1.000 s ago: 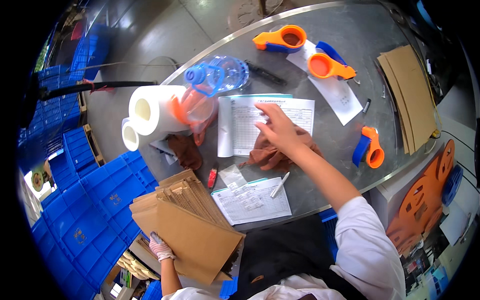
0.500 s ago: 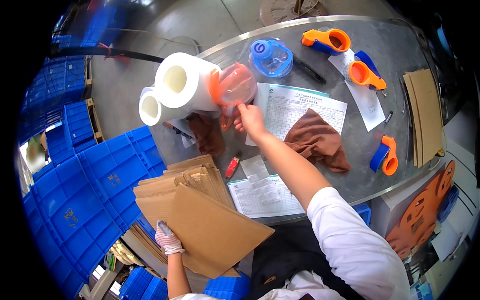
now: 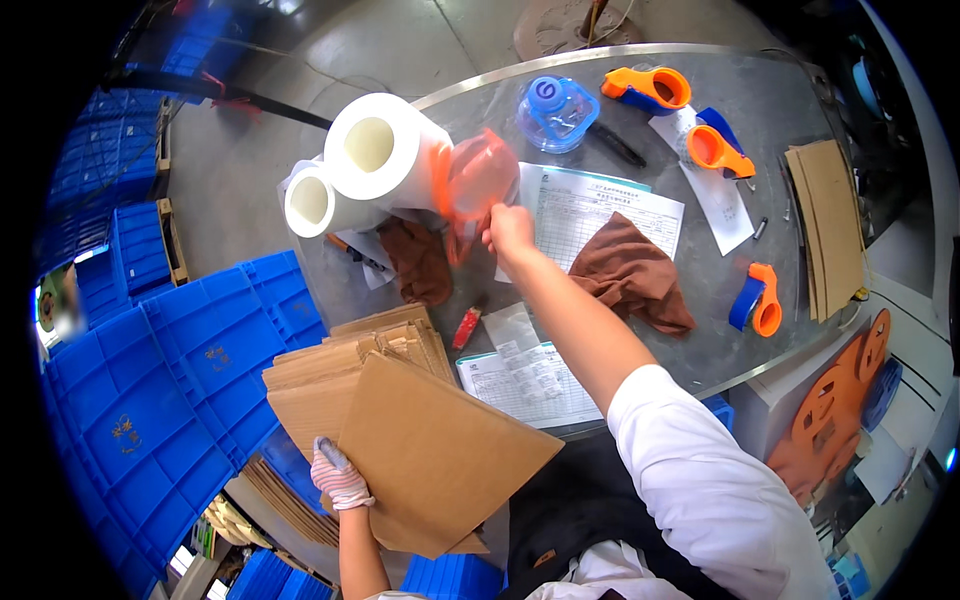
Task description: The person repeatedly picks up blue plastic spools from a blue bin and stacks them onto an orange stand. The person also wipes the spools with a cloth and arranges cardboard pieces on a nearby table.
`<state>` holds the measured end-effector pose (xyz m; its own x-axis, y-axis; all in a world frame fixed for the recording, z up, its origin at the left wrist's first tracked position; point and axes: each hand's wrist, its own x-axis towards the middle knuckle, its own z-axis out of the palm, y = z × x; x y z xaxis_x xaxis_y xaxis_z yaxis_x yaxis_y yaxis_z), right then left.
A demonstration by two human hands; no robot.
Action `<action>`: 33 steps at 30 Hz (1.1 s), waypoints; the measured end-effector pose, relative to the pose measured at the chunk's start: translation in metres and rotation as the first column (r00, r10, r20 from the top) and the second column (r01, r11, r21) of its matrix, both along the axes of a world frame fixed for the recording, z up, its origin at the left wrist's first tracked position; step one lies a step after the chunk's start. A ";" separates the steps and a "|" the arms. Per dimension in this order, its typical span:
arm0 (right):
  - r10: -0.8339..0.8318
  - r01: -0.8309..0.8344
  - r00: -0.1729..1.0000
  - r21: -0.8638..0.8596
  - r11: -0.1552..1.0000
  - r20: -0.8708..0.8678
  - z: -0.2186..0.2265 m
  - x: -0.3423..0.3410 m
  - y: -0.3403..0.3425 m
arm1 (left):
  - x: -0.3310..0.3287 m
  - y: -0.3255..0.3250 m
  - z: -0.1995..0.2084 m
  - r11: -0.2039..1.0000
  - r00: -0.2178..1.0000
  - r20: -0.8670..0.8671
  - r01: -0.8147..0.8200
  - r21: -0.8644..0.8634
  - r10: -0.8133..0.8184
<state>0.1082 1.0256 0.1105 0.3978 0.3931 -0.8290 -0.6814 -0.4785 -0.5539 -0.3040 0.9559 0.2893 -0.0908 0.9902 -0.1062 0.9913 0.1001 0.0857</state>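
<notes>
My left hand (image 3: 340, 476), in a striped glove, is closed on the lower left edge of a brown cardboard sheet (image 3: 445, 455). That sheet leans against a stack of cardboard pieces (image 3: 315, 365) at the table's left corner. My bare right hand (image 3: 508, 232) reaches across the table, its fingers pinched on a thin, translucent orange-red plastic piece (image 3: 480, 178) that looks bag-like; its exact kind is unclear. Touching or just behind this piece stands a large white roll (image 3: 405, 150), with a smaller white roll (image 3: 310, 203) beside it. Below lies a brown cloth (image 3: 413, 262).
Printed forms (image 3: 560, 205), a second brown cloth (image 3: 635, 275) and a red cutter (image 3: 466, 328) lie on the grey table (image 3: 730, 330). A clear blue-capped bottle (image 3: 557, 115) and orange-and-blue tape dispensers (image 3: 716, 150) are farther back. Blue crates (image 3: 190, 340) stand left; cardboard (image 3: 825, 230) sits at right.
My right hand and the orange-red plastic piece have shifted slightly right and up. The front cardboard sheet's right corner has swung a little up and right. The view itself has shifted slightly.
</notes>
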 end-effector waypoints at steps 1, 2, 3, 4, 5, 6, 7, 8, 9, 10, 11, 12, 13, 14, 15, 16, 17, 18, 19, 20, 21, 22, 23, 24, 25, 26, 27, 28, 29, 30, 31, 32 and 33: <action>0.020 -0.020 1.000 -0.002 1.000 0.011 0.006 0.000 -0.011 | -0.006 0.000 -0.004 0.999 0.999 -0.019 0.031 0.036 -0.031; -0.006 0.006 1.000 0.011 1.000 -0.011 0.010 -0.006 -0.023 | -0.012 -0.002 -0.009 0.996 0.998 -0.029 0.066 0.065 -0.064; -0.041 0.042 0.999 0.022 0.999 -0.023 0.015 -0.010 -0.036 | -0.017 -0.002 -0.011 0.997 0.998 -0.021 0.063 0.051 -0.062; -0.005 0.006 0.999 0.017 1.000 -0.051 0.022 -0.010 -0.051 | -0.026 -0.005 -0.012 0.998 0.998 -0.012 0.058 0.036 -0.058; 0.028 -0.028 0.996 0.012 1.000 -0.079 0.029 -0.008 -0.068 | -0.035 -0.007 -0.014 0.998 0.998 -0.003 0.056 0.019 -0.056; 0.055 -0.053 0.994 0.026 0.998 -0.090 0.035 -0.001 -0.088 | -0.038 -0.007 -0.017 0.999 0.998 -0.012 0.054 0.006 -0.054; 0.086 -0.082 0.991 0.045 0.996 -0.107 0.042 0.009 -0.107 | -0.042 -0.008 -0.018 0.999 0.998 -0.028 0.048 -0.002 -0.048; 0.106 -0.104 0.987 0.021 0.994 -0.125 0.050 0.022 -0.125 | -0.049 -0.006 -0.021 0.998 0.998 -0.059 0.033 -0.046 -0.036; 0.126 -0.127 0.981 0.000 0.992 -0.148 0.056 0.037 -0.144 | -0.051 -0.006 -0.024 0.998 0.998 -0.025 0.057 -0.003 -0.057; 0.147 -0.149 0.981 -0.009 0.989 -0.129 0.058 0.054 -0.165 | -0.052 -0.005 -0.026 0.996 0.997 0.004 0.079 0.041 -0.080; 0.169 -0.172 0.979 -0.018 0.985 -0.115 0.060 0.072 -0.188 | -0.048 -0.003 -0.027 0.992 0.995 0.028 0.098 0.085 -0.100; 0.167 -0.175 0.977 -0.056 0.983 -0.135 0.075 0.093 -0.205 | -0.045 -0.003 -0.027 0.994 0.995 0.035 0.096 0.052 -0.098; 0.155 -0.172 0.973 -0.088 0.981 -0.168 0.085 0.116 -0.222 | -0.043 -0.001 -0.025 0.994 0.995 0.027 0.099 0.042 -0.101; 0.131 -0.153 0.979 -0.136 0.979 -0.156 0.087 0.138 -0.241 | -0.043 0.001 -0.025 0.994 0.994 0.022 0.104 0.034 -0.105; 0.105 -0.131 0.984 -0.183 0.974 -0.143 0.086 0.160 -0.257 | -0.041 0.002 -0.024 0.994 0.994 0.019 0.109 0.025 -0.110; 0.089 -0.109 0.991 -0.226 0.968 -0.095 0.092 0.183 -0.264 | -0.039 0.000 -0.016 0.995 0.997 0.034 0.070 -0.071 -0.067; 0.074 -0.084 0.996 -0.271 0.959 -0.048 0.101 0.207 -0.270 | -0.050 0.000 -0.016 0.985 0.995 -0.100 -0.019 -0.173 0.002; 0.035 -0.030 0.999 -0.292 0.956 0.010 0.103 0.231 -0.274 | -0.086 0.002 -0.030 0.997 0.999 -0.003 0.043 -0.063 -0.043; -0.002 0.022 0.998 -0.310 0.950 0.066 0.102 0.256 -0.277 | -0.123 0.004 -0.045 0.993 0.991 0.081 0.107 0.045 -0.111; -0.034 0.070 0.991 -0.288 0.955 0.129 0.102 0.281 -0.282 | -0.087 0.004 -0.035 0.997 0.998 -0.044 0.036 -0.070 -0.039; -0.066 0.112 0.982 -0.261 0.959 0.179 0.099 0.308 -0.285 | -0.035 0.006 -0.010 0.982 0.981 -0.196 -0.035 -0.186 -0.002; -0.163 0.214 0.958 -0.211 0.954 0.236 0.092 0.341 -0.279 | 0.016 0.006 0.018 0.949 0.938 -0.346 -0.108 -0.297 -0.001; -0.257 0.309 0.924 -0.154 0.939 0.282 0.081 0.380 -0.273 | 0.015 0.003 0.015 0.959 0.919 -0.387 -0.046 -0.280 -0.069; -0.291 0.336 0.914 -0.125 0.934 0.282 0.072 0.403 -0.266 | 0.015 0.002 0.010 0.964 0.891 -0.434 0.019 -0.265 -0.137; -0.327 0.366 0.901 -0.096 0.926 0.286 0.066 0.420 -0.258 | 0.001 0.002 0.006 0.963 0.857 -0.474 0.085 -0.256 -0.201; -0.362 0.399 0.892 -0.094 0.912 0.272 0.059 0.435 -0.249 | -0.022 0.002 -0.001 0.942 0.818 -0.469 0.268 -0.203 -0.333; -0.395 0.430 0.881 -0.093 0.898 0.259 0.051 0.448 -0.241 | -0.033 0.003 -0.003 0.926 0.779 -0.502 0.308 -0.219 -0.377; -0.407 0.435 0.882 -0.079 0.897 0.238 0.040 0.461 -0.234 | -0.040 0.005 -0.007 0.908 0.738 -0.530 0.347 -0.232 -0.418; -0.418 0.439 0.883 -0.063 0.896 0.214 0.028 0.473 -0.228 | -0.051 0.007 -0.009 0.890 0.694 -0.559 0.384 -0.246 -0.454; -0.426 0.441 0.887 -0.051 0.896 0.179 0.014 0.478 -0.222 | -0.075 0.007 -0.008 0.869 0.677 -0.557 0.452 -0.200 -0.481; -0.467 0.480 0.869 -0.044 0.876 0.166 0.004 0.479 -0.216 | -0.069 0.007 -0.010 0.902 0.710 -0.562 0.385 -0.194 -0.424; -0.506 0.516 0.850 -0.037 0.856 0.149 -0.003 0.478 -0.210 | -0.061 0.004 -0.008 0.931 0.736 -0.571 0.314 -0.187 -0.363; -0.545 0.553 0.828 -0.032 0.833 0.131 -0.009 0.477 -0.207 | -0.055 0.004 -0.004 0.954 0.758 -0.579 0.242 -0.177 -0.300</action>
